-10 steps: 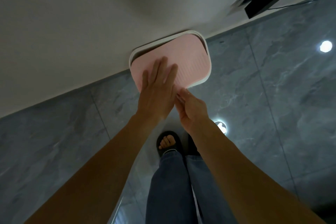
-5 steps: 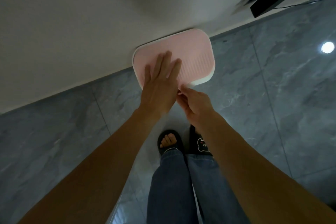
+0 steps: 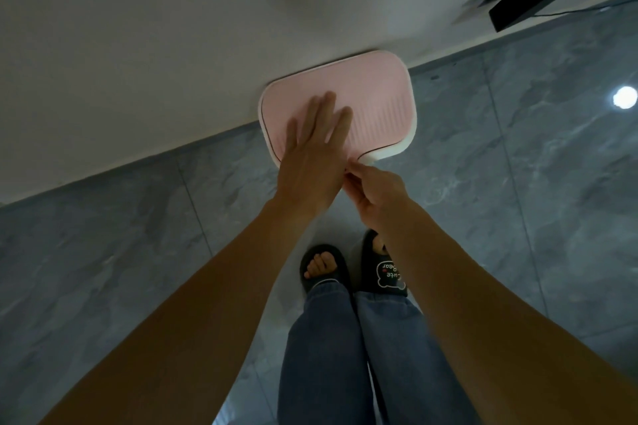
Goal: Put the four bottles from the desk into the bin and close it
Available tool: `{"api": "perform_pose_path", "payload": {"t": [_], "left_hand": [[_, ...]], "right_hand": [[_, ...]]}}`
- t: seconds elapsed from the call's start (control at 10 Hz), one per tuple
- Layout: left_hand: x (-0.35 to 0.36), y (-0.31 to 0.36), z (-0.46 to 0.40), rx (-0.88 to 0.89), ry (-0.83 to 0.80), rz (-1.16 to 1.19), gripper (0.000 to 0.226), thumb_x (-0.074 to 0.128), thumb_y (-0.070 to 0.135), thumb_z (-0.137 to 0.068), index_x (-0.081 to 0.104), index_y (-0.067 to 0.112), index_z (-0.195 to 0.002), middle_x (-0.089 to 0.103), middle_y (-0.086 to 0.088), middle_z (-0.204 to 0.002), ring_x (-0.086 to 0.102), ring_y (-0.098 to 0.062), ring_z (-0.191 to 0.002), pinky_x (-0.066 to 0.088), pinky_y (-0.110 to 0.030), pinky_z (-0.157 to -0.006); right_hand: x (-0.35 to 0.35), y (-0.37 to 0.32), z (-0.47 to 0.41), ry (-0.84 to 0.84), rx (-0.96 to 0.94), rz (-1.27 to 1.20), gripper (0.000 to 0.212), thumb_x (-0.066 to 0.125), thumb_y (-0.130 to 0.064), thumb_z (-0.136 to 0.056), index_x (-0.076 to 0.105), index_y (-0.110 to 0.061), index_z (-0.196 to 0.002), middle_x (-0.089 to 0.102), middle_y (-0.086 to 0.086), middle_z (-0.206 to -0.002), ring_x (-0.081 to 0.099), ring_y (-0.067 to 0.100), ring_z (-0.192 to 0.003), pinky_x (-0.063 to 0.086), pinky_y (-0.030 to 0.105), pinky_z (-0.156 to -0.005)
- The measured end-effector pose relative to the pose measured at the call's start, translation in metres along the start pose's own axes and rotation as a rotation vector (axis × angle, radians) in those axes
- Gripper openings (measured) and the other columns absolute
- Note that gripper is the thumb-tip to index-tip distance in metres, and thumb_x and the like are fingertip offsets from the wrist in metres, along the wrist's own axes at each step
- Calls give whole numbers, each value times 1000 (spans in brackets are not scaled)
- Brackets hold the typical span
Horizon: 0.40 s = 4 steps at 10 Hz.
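While the person stands looking straight down, a grey marble-patterned tiled floor (image 3: 121,269) fills most of the view, meeting a pale wall (image 3: 155,28) along a slanted line. Two bare forearms reach forward from the lower corners, above blue jeans (image 3: 331,348) and black slippers (image 3: 383,272). Against the wall stands the bin (image 3: 404,148), seen from above as a white rounded rim, with its pink ribbed lid (image 3: 376,103) lying flat and level on top; no gap shows along the visible rim. The left hand (image 3: 310,155) lies flat and fully open on the lid, fingers spread, gripping nothing and seemingly pressing down. The right hand (image 3: 376,190) is curled at the lid's near edge, fingertips pinched by a small white tab (image 3: 369,159); whether it truly grips it cannot be told. No bottles are visible, so presumably they are inside, though the lid hides them. This looks like the closing step, nearly finished. Next, a firm press to seat the front edge seems needed, then both hands can lift away.
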<state>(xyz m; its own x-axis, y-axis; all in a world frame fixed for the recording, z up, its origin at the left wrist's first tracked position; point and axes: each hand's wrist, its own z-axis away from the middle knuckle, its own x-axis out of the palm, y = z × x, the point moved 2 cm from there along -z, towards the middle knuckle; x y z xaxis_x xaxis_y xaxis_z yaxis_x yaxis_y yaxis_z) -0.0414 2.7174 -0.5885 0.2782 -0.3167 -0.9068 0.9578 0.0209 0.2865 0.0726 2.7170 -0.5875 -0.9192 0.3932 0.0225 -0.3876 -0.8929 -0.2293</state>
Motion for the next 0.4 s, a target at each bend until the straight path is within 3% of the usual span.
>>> {"api": "perform_pose_path", "payload": {"t": [0.2,0.3,0.4], "left_hand": [[4,-2,2,0,-21,-17,79,58,18,-98,11,18,-161,-5,-11,-170,-8,-30,-156,11,-57,-125],[-6,-1,1,-24,-63,12,81,60,21,-96,12,19,-161,-7,-7,-170,-9,-27,-157,10,-54,-126],[-23,6,11,-85,-134,103,65,57,22,-98,29,19,-156,8,-5,-170,8,-28,-156,27,-48,-120]], "right_hand": [[-5,0,-5,-54,-44,100,8,74,-8,-87,69,-2,-83,76,16,-93,75,25,-91,62,36,-84],[-6,-3,-3,-66,-176,458,29,67,-25,-92,71,1,-103,73,22,-109,71,34,-103,59,44,-92],[-16,-3,18,-46,-356,982,45,55,-41,-94,66,-6,-120,68,18,-123,64,35,-113,51,44,-100]]}}
